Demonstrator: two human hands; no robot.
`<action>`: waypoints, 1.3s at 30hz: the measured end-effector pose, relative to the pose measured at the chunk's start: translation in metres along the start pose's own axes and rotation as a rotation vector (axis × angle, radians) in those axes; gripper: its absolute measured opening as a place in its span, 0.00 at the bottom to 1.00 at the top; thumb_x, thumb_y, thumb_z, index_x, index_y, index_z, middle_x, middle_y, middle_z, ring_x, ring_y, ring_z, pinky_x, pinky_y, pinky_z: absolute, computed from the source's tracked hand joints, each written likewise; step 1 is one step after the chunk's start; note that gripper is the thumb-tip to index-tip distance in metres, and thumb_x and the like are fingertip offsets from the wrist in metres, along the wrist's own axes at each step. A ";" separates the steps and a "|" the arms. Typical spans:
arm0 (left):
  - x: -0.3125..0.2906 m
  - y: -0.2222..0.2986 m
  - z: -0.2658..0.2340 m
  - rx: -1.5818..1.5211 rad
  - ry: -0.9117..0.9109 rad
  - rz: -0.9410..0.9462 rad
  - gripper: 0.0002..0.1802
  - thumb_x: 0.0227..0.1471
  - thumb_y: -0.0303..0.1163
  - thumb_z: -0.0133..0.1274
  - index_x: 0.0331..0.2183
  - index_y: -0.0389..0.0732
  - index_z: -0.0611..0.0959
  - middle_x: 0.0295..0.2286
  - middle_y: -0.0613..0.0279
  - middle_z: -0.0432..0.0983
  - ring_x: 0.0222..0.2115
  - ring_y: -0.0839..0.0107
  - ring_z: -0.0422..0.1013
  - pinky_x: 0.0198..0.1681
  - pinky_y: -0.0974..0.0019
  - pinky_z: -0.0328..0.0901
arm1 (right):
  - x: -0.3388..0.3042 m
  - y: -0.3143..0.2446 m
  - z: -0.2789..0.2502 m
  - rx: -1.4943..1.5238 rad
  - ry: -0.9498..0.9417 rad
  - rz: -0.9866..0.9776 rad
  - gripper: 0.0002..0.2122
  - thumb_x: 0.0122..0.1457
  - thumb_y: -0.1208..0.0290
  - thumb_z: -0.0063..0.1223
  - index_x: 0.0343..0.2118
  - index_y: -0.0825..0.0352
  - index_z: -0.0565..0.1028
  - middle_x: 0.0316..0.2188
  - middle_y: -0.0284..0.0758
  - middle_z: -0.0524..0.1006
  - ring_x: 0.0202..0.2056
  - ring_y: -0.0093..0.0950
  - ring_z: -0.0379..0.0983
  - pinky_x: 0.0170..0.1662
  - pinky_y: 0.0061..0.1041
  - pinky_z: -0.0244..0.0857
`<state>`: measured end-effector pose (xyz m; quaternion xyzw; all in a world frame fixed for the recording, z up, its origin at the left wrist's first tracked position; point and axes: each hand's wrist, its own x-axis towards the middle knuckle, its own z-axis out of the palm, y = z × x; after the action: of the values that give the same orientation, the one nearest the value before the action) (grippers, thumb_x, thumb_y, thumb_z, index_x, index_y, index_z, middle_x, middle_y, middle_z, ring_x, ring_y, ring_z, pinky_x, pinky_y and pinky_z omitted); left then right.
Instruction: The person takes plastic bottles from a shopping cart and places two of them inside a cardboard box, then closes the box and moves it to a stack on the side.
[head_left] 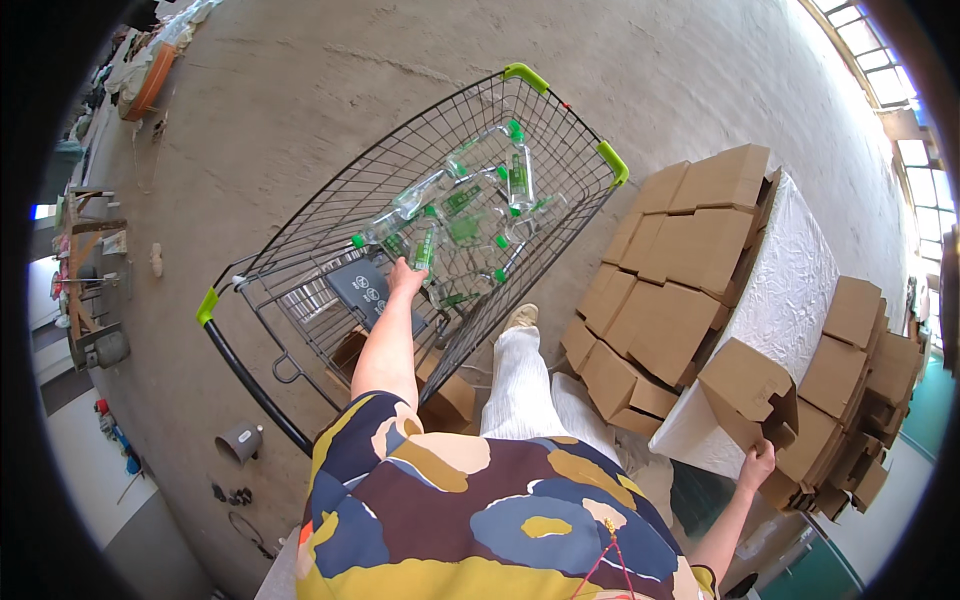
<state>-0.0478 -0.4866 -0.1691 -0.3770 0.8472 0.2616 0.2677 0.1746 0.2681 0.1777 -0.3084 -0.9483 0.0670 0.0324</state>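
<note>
My left hand [405, 277] reaches into a wire shopping cart [330, 190] and is closed on the lower end of a clear plastic bottle [425, 246] with a green label and green cap. Around it in the cart lie several more such bottles [520, 178], pointing various ways. Off to the right, my right hand [758, 463] grips the edge of a brown cardboard box [742, 385], which is tilted above a white-covered table [785, 270]. Part of the fingers is hidden behind the cardboard.
Stacked cardboard boxes [665, 320] stand along the table's near side, with another stack [840, 360] at the far right. Black and lime-green parts edge the cart, whose handle [250, 385] is at my left. A grey bucket-like container [238, 442] sits on the concrete floor [250, 120].
</note>
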 end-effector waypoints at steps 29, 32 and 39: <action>-0.165 0.080 -0.071 -1.276 -0.806 0.333 0.30 0.49 0.40 0.57 0.52 0.38 0.73 0.40 0.59 0.76 0.39 0.61 0.76 0.45 0.56 0.72 | 0.010 -0.015 0.005 -0.044 0.140 -0.178 0.14 0.45 0.82 0.52 0.38 0.67 0.77 0.35 0.41 0.76 0.42 0.43 0.71 0.47 0.37 0.65; -0.273 0.160 -0.081 -1.122 -0.805 0.622 0.40 0.43 0.39 0.61 0.56 0.33 0.68 0.43 0.56 0.73 0.41 0.58 0.76 0.49 0.55 0.71 | 0.006 -0.013 0.002 -0.018 0.238 -0.228 0.14 0.46 0.82 0.50 0.37 0.63 0.78 0.33 0.38 0.77 0.39 0.40 0.72 0.44 0.38 0.68; -0.470 0.305 -0.010 -0.773 -1.217 0.942 0.48 0.33 0.39 0.67 0.56 0.32 0.67 0.47 0.47 0.72 0.43 0.57 0.75 0.50 0.57 0.69 | -0.008 -0.005 -0.019 0.063 0.248 -0.259 0.13 0.49 0.79 0.50 0.39 0.62 0.78 0.33 0.34 0.75 0.38 0.34 0.73 0.39 0.33 0.71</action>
<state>-0.0189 -0.0818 0.2175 0.1547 0.4759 0.7722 0.3916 0.1798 0.2618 0.1974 -0.1886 -0.9663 0.0537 0.1670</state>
